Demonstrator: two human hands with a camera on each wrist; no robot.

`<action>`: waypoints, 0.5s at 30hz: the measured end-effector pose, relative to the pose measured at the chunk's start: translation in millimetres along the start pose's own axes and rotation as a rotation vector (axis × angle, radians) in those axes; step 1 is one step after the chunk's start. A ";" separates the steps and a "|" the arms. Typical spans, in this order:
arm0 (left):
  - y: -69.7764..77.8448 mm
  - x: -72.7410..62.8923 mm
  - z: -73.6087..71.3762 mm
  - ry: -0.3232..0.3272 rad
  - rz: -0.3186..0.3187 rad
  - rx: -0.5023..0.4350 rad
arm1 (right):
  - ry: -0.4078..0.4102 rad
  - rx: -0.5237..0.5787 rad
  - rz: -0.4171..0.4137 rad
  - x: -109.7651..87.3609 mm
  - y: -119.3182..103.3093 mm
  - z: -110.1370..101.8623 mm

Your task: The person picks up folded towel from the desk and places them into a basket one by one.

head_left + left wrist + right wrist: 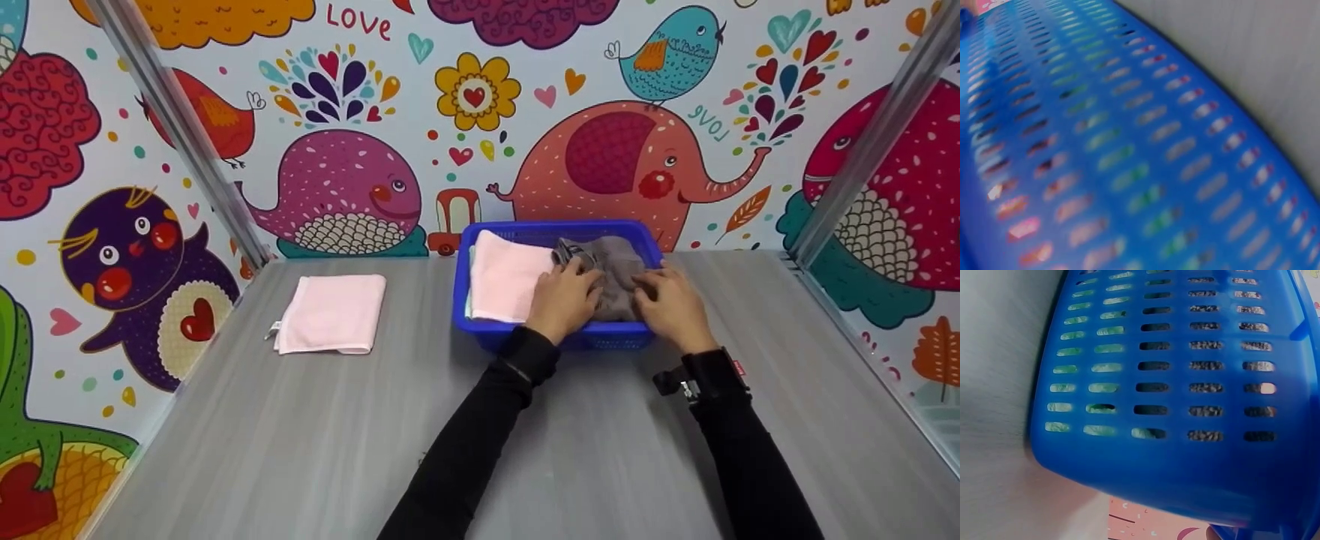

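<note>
A blue slotted plastic basket (551,337) stands on the table against the back wall. Its right half holds a rumpled grey cloth (619,262), darker and bunched at the upper left. My left hand (566,300) grips the cloth's left part, fingers bent over the bunch. At its right edge, beside the basket rim, my right hand (675,304) holds the cloth with thumb and fingers. A folded pink towel (506,277) lies in the left half, a green edge under it. Both wrist views show the basket's slotted wall (1145,135), (1179,394); neither hand's grip shows there.
Another folded pink towel (330,313), with a small tag at its left edge, lies on the grey table (300,435) left of the basket. Printed cartoon panels (465,172) and metal corner posts (180,135) enclose the back and sides.
</note>
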State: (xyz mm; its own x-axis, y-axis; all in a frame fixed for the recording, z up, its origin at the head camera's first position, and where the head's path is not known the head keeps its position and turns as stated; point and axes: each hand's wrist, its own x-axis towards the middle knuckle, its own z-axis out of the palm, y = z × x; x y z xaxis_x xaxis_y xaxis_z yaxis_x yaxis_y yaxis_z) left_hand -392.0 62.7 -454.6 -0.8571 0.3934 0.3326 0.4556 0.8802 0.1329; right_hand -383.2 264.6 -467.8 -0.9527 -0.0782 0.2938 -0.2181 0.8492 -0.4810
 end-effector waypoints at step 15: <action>-198.9 -113.5 -65.7 0.455 -0.017 0.157 | 0.019 -0.015 -0.008 -0.4 3.7 -1.6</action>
State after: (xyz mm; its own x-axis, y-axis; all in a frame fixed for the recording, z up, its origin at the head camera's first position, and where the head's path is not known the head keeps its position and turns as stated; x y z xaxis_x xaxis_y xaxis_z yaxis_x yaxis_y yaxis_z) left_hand -369.5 -174.5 -457.5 -0.6562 0.2529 0.7110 0.3702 0.9289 0.0112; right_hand -383.2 268.6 -468.5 -0.9468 -0.0753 0.3130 -0.2222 0.8563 -0.4662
